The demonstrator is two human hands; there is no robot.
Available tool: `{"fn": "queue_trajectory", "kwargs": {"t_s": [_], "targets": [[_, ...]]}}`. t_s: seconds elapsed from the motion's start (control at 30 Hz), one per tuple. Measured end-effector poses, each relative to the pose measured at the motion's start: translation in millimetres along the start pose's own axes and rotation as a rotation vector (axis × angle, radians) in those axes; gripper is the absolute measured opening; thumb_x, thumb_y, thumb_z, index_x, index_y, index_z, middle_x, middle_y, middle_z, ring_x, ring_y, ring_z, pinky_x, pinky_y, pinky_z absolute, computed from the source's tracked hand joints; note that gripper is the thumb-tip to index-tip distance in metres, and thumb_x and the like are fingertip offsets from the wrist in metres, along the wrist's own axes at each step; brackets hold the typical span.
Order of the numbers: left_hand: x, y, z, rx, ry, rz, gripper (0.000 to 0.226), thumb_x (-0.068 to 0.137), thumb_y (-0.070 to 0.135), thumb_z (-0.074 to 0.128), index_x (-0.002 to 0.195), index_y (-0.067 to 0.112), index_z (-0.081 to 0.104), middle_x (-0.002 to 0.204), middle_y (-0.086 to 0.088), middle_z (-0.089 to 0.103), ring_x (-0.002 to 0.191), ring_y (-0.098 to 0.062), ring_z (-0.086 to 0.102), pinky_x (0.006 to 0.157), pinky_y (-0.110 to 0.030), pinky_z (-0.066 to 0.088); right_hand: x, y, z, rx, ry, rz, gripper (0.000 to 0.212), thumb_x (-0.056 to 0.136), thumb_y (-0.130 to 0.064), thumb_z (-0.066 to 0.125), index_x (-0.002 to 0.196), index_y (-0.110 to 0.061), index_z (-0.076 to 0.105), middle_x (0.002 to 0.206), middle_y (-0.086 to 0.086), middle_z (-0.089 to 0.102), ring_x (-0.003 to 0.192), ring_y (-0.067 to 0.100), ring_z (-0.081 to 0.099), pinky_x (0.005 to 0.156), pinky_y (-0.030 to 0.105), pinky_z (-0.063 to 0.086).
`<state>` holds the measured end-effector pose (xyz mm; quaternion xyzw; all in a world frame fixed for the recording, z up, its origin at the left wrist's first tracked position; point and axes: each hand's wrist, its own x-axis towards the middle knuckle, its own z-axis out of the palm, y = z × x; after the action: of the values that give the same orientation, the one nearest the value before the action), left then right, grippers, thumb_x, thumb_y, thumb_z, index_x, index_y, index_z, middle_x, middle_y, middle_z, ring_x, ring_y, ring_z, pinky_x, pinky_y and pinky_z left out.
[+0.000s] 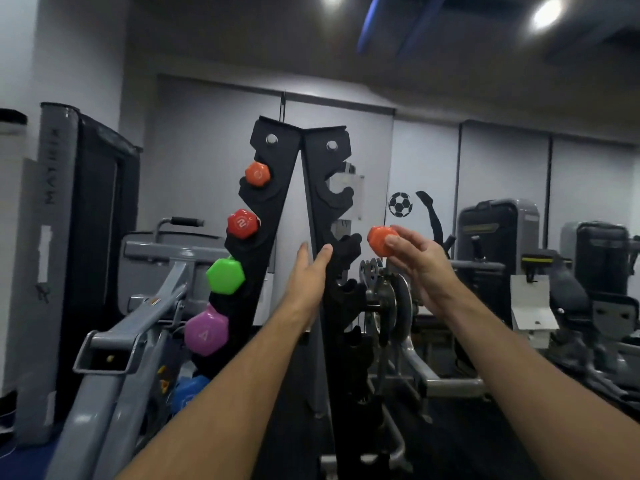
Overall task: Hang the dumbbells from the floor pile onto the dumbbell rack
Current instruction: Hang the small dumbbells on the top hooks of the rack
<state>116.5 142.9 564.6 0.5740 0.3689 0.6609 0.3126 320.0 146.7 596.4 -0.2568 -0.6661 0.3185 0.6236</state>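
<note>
Dumbbell point(380, 238), orange, is clamped in the right hand point(414, 258): fingers and thumb are wrapped round it, and only one six-sided head shows past them. We cannot see the far head or the bar, which the hand covers. It sits just right of the rack point(313, 209), level with the second cradle down on the rack's right arm, close to the hook but not yet seated.

The left hand point(309, 268) is flat and empty, fingers spread, resting against the rack's central upright, apparently to steady it.

On the rack's left arm, five dumbbells are already hung, from the top: orange, red, green, purple and blue. The right arm's cradles all appear vacant.

We judge the step in hand to be seating this dumbbell. To do it well, we would line the bar up with the open slot, lower it until both heads straddle the arm, and release only once the weight rests in the hook. The top cradle is also free, and matching the orange one opposite seems sensible.

The visible head points left toward the rack; we judge the long axis roughly horizontal, running left to right, though the grip hides most of it.
</note>
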Motion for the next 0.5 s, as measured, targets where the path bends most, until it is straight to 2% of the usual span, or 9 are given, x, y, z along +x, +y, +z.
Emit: {"fn": "queue_trajectory", "kwargs": {"t_s": [0.1,0.2,0.33,0.5], "targets": [[13,2,1,0.042,0.003,0.012,0.072,0.104,0.05,0.046,0.164,0.027,0.014,0.17,0.002,0.019,0.155,-0.02,0.021,0.123,-0.039,0.018,39,-7,2,-0.002,-0.008,-0.033,0.109,0.052,-0.058,0.091,0.143,-0.011,0.055,0.138,0.009,0.062,0.128,0.018,0.062,0.109,0.029,0.048],[24,3,0,0.046,0.0,0.006,0.071,0.103,0.053,0.044,0.163,0.03,0.014,0.169,0.003,0.021,0.155,-0.021,0.021,0.123,-0.041,0.019,75,-9,8,0.013,-0.016,-0.027,0.088,0.067,-0.048,0.084,0.14,-0.008,0.057,0.133,0.01,0.066,0.125,0.023,0.065,0.115,0.037,0.046],[41,6,-1,0.061,0.004,0.037,0.071,0.103,0.057,0.041,0.163,0.031,0.013,0.169,0.004,0.02,0.155,-0.021,0.021,0.124,-0.042,0.018,111,-12,22,-0.023,-0.038,-0.04,0.1,0.059,-0.057,0.084,0.142,-0.008,0.057,0.13,0.008,0.068,0.12,0.025,0.067,0.112,0.036,0.047],[56,10,3,0.042,-0.017,0.052,0.072,0.103,0.061,0.037,0.163,0.03,0.014,0.169,0.005,0.02,0.155,-0.018,0.021,0.125,-0.042,0.017,142,-13,26,-0.004,-0.018,-0.049,0.09,0.059,-0.057,0.084,0.134,-0.012,0.064,0.129,0.007,0.067,0.12,0.027,0.065,0.111,0.035,0.047]]}}
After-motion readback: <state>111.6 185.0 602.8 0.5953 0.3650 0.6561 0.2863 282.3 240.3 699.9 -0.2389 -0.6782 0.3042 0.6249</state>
